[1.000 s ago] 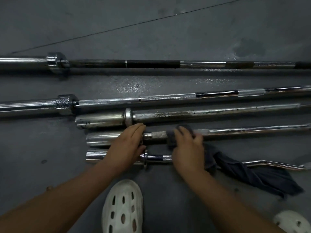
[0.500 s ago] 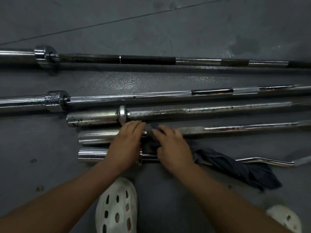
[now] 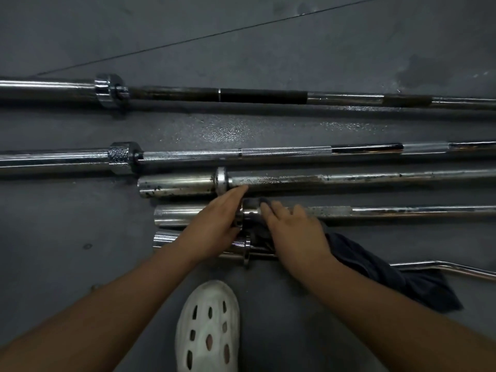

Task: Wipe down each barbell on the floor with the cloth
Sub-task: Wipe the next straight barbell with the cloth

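Several chrome barbells lie side by side on the dark floor. On the fourth barbell (image 3: 375, 211) my left hand (image 3: 214, 224) rests over the sleeve beside the collar, fingers fairly straight. My right hand (image 3: 292, 229) presses the dark cloth (image 3: 375, 267) around the same bar's shaft just right of the collar. The rest of the cloth trails right over the nearest bar, a curl bar (image 3: 442, 267). Beyond lie the third barbell (image 3: 349, 179), the second barbell (image 3: 281, 153) and the farthest barbell (image 3: 263, 95).
My white perforated shoe (image 3: 208, 326) stands on the floor just below the curl bar's collar. The floor between the two far bars glistens wet (image 3: 228, 128). A thin seam line (image 3: 214, 36) crosses the floor behind them.
My right hand slid the cloth leftward along the fourth bar, from the knurled shaft up to the collar. My left hand stayed on the sleeve.
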Available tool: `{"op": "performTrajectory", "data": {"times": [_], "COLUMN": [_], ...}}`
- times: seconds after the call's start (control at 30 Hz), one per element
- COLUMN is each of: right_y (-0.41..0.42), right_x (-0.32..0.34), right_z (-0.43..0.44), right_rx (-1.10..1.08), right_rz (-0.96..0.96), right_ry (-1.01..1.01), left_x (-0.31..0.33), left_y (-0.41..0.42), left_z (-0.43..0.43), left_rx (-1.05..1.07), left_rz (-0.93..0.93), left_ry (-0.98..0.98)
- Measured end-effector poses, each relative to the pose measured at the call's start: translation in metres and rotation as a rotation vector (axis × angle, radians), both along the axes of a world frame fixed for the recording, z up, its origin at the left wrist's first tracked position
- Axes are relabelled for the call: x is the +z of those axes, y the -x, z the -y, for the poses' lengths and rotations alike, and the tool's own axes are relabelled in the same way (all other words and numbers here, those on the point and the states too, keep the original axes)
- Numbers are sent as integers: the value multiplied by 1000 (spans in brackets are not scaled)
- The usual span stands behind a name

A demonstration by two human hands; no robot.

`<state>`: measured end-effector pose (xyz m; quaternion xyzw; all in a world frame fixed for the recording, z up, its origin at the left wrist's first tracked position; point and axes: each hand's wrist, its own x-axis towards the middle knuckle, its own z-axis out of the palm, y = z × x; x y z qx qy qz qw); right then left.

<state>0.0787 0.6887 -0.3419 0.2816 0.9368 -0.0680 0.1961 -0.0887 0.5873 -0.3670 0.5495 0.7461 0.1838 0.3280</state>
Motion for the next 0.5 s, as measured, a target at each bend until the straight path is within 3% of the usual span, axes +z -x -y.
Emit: {"op": "performTrajectory", "data": {"times": [0.1, 0.23, 0.33, 0.5], "right_y": [28, 39, 41, 15], "right_x": [4, -2, -6, -15], "right_z": [9, 2, -8, 8], "right_rx": [-146, -120, -162, -131], "right_rz": [15, 48, 79, -126], "right_ry": [72, 215, 192, 128], "left_x": [-1, -1, -1, -1], "left_y": [-1, -2, -2, 5], "left_z": [2, 6, 7, 3], "left_rx": [-3, -26, -43, -84], "left_rz": [-28, -54, -64, -77], "left_ry": [-25, -41, -58, -46]}}
